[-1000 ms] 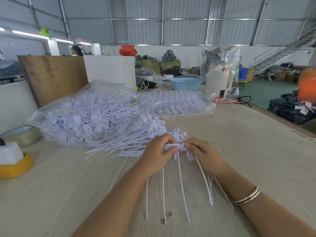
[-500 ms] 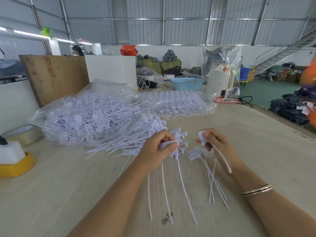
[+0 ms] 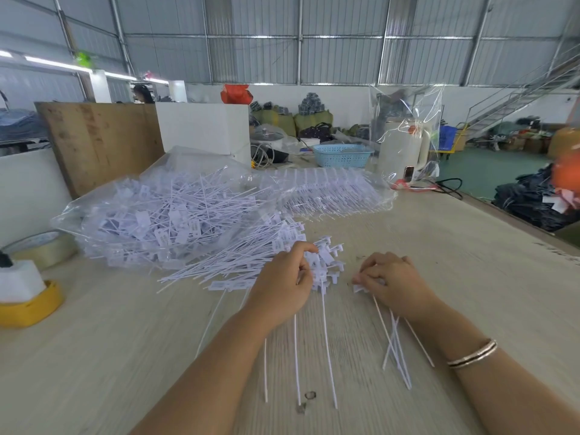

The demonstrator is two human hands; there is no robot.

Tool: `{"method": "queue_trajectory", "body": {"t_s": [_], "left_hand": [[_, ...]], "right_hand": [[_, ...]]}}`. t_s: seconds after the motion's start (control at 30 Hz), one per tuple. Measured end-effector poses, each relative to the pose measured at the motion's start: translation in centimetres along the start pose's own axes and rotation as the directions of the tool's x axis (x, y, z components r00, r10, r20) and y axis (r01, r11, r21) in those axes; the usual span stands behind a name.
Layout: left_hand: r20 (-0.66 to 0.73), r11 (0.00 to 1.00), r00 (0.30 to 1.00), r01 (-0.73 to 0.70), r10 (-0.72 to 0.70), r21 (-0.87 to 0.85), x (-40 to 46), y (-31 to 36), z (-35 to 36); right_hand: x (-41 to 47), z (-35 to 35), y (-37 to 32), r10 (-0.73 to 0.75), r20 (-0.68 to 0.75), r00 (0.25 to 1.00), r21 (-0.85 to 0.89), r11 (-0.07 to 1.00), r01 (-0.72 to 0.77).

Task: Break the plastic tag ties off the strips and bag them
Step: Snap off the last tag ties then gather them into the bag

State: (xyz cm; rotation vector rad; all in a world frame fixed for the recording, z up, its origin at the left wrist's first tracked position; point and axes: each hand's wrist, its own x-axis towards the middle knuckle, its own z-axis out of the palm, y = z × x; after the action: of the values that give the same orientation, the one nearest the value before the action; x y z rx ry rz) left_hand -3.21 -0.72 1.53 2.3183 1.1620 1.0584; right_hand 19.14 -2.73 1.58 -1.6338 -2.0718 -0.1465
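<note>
Right hand lowered onto the table, curled fingers pinching loose ties, left hand gripping the strip, no legible writing.

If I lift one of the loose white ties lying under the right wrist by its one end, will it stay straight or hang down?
The loose ties are thin and long, so one would probably bend and droop somewhat, not stay rigid. They look very light; a small push may scatter them. The smooth plastic might slip between the fingers. The right hand presses on their tag ends.
</note>
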Motion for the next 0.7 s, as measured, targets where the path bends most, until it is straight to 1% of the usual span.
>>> {"method": "queue_trajectory", "body": {"t_s": [0.07, 0.1, 0.13, 0.2, 0.3, 0.4, 0.43, 0.5, 0.57, 0.63, 0.7], "left_hand": [[-0.003, 1.0, 1.0, 0.001, -0.001, 0.012, 0.0, 0.0, 0.2], [-0.003, 1.0, 1.0, 0.0, 0.0, 0.016, 0.0, 0.1, 0.3], [-0.001, 1.0, 1.0, -0.002, 0.002, 0.018, 0.0, 0.3, 0.5], [0.001, 1.0, 1.0, -0.006, 0.006, 0.018, 0.0, 0.6, 0.9], [0.017, 1.0, 1.0, 0.026, -0.026, -0.004, 0.0, 0.7, 1.4], [0.048, 0.998, 0.998, 0.047, -0.045, -0.044, -0.1, 1.0, 1.3], [0.043, 0.999, 0.998, 0.042, -0.041, -0.024, -0.1, 1.0, 1.1], [0.015, 0.996, 0.999, 0.041, -0.042, 0.08, 0.1, 0.9, 0.6], [0.02, 0.984, 0.999, 0.026, -0.03, 0.177, 0.1, 0.7, 0.2], [0.051, 0.978, 0.999, 0.006, -0.017, 0.209, -0.1, 0.8, 0.2], [0.057, 0.981, 0.998, 0.024, -0.035, 0.194, -0.1, 0.9, 0.2]], "right_hand": [[-0.2, -0.1, -0.6, -0.016, -0.141, 0.99, 0.07, 0.997, 0.026], [-0.3, 0.0, -1.2, -0.052, -0.183, 0.982, 0.106, 0.992, 0.072], [-0.4, 0.0, -2.1, -0.091, -0.189, 0.978, 0.14, 0.983, 0.118], [-0.5, 0.4, -3.8, -0.153, -0.143, 0.978, 0.209, 0.961, 0.181], [-0.5, 0.9, -5.1, -0.201, -0.059, 0.978, 0.3, 0.931, 0.209], [-0.5, 1.1, -4.8, -0.159, -0.045, 0.986, 0.368, 0.915, 0.164], [-0.5, 1.0, -4.5, -0.131, -0.051, 0.99, 0.382, 0.913, 0.141], [-0.5, 0.9, -4.0, -0.089, -0.082, 0.993, 0.403, 0.908, 0.115], [-0.5, 0.7, -3.7, -0.061, -0.107, 0.992, 0.418, 0.903, 0.1], [-0.5, 0.6, -3.6, -0.079, -0.104, 0.991, 0.39, 0.914, 0.114], [-0.6, 0.6, -3.9, -0.104, -0.078, 0.992, 0.354, 0.927, 0.125]]}}
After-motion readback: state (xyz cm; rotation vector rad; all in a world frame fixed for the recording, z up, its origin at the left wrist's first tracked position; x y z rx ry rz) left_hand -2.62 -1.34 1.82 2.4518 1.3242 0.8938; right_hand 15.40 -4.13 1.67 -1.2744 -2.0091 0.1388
